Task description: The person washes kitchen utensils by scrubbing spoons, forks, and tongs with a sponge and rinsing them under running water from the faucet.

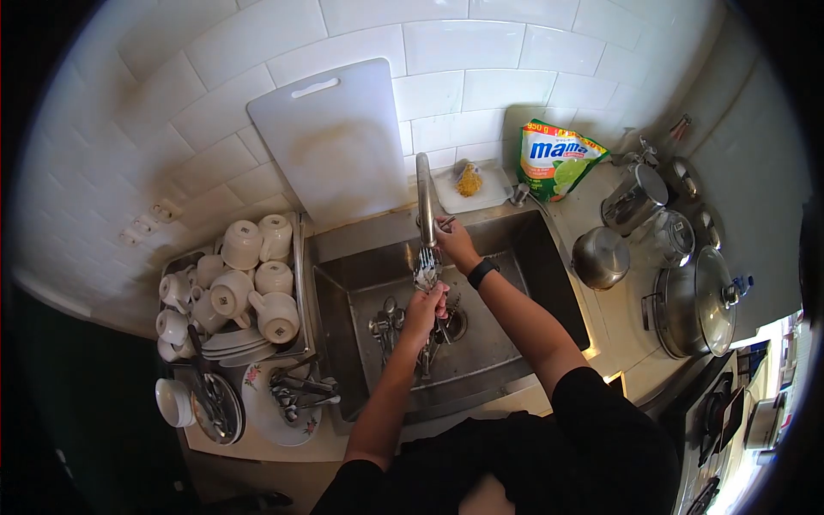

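Note:
My left hand is closed around a bunch of forks, tines up, under the spout of the faucet. Just beside the spout, my right hand has its fingers closed on the faucet lever, a slim metal piece mostly covered by the fingers. A black band circles the right wrist. Below my hands, several spoons lie in the steel sink, near the drain, which is partly hidden by my left hand and the cutlery.
Stacked white cups fill a rack at left, beside a floral plate bearing cutlery. A cutting board leans on the tiles. Behind the sink are a sponge dish and a soap pouch. Metal pots stand at right.

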`<state>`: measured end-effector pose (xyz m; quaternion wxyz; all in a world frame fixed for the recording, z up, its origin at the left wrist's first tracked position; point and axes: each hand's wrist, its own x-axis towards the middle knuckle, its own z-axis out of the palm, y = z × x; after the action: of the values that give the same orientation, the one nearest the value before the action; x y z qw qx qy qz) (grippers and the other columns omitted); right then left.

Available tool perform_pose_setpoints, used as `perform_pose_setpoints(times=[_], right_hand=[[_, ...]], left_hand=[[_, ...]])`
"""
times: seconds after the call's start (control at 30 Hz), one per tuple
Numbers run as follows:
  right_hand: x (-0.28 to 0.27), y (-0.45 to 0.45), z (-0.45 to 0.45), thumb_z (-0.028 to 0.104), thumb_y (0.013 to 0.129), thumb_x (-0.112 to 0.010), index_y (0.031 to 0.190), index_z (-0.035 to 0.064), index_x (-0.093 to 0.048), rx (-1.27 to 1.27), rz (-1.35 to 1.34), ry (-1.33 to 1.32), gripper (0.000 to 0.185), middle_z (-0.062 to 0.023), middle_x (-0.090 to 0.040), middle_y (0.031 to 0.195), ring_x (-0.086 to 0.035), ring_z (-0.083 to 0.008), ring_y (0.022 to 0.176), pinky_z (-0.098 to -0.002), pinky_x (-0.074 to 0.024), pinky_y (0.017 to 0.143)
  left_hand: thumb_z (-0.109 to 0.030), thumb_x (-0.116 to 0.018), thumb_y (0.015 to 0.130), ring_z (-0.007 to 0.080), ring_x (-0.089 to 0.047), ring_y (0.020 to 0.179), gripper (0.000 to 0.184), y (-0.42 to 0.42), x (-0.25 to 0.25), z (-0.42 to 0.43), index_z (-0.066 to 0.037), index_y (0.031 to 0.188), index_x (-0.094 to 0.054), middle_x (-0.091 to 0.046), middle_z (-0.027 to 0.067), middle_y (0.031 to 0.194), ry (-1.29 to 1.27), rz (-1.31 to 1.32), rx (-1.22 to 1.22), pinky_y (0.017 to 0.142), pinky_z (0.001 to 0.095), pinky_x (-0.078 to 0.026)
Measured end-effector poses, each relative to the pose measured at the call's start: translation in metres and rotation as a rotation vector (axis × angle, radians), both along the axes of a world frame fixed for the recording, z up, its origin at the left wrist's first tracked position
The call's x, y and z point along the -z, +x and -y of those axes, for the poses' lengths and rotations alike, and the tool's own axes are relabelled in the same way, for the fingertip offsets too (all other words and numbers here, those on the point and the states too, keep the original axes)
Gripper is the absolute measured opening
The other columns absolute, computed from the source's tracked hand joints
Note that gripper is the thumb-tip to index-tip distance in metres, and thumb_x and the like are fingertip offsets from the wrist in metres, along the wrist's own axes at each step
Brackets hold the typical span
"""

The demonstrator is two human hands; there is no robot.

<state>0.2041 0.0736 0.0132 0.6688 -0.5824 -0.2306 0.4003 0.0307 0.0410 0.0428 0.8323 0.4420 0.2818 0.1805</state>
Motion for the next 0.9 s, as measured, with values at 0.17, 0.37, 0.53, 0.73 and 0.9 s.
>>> perform_pose_setpoints(times=[0.17,0.37,0.53,0.73,0.9], right_hand=[[-0.006,-0.003,0.005,0.025,0.075,-0.063,0.106,0.0025,-0.049,0.084,0.545,-0.267,0.040,-0.0127,-0.060,0.086,-0.059,-0.0128,0.067,-0.0265,-0.0463,0.058],[-0.006,0.001,0.019,0.027,0.078,-0.056,0.101,0.0014,-0.052,0.118,0.526,-0.274,0.034,-0.0112,-0.059,0.081,-0.057,-0.0145,0.068,-0.0283,-0.0458,0.060],[-0.028,-0.017,0.064,0.022,0.082,-0.048,0.097,0.0016,-0.052,0.196,-0.062,-0.104,0.026,-0.0059,-0.056,0.074,-0.054,-0.0158,0.065,-0.0249,-0.0440,0.061],[-0.032,-0.079,0.075,0.011,0.083,-0.040,0.093,-0.0025,-0.052,0.036,-0.937,0.316,0.021,-0.0108,-0.056,0.079,-0.054,-0.0191,0.073,-0.0280,-0.0465,0.068],[-0.035,-0.088,0.045,0.012,0.086,-0.034,0.096,-0.0029,-0.050,0.092,-0.947,0.201,0.024,-0.0125,-0.056,0.084,-0.056,-0.0205,0.075,-0.0285,-0.0470,0.073]], left_hand=[[-0.023,-0.045,0.087,0.0071,-0.040,0.052,0.021,0.001,-0.002,0.001,-0.003,0.087,-0.052,-0.042,-0.0022,0.062,-0.015,0.047,-0.002,0.051,0.0239,-0.038],[-0.026,-0.043,0.089,0.0083,-0.042,0.053,0.026,0.000,-0.003,0.002,-0.002,0.094,-0.053,-0.045,-0.0012,0.064,-0.013,0.069,0.018,0.053,0.0249,-0.039],[-0.026,-0.042,0.089,0.0094,-0.044,0.056,0.029,0.000,0.006,0.004,0.000,0.097,-0.053,-0.046,0.0001,0.066,-0.008,0.018,-0.057,0.056,0.0261,-0.041],[-0.025,-0.044,0.087,0.0104,-0.050,0.059,0.025,0.004,0.053,0.010,-0.003,0.091,-0.056,-0.052,0.0023,0.068,-0.009,-0.101,-0.261,0.054,0.0242,-0.042],[-0.025,-0.045,0.086,0.0151,-0.052,0.062,0.028,-0.011,0.072,0.010,0.000,0.079,-0.056,-0.055,0.0032,0.068,0.634,-0.275,-0.115,0.054,0.0310,-0.040]])
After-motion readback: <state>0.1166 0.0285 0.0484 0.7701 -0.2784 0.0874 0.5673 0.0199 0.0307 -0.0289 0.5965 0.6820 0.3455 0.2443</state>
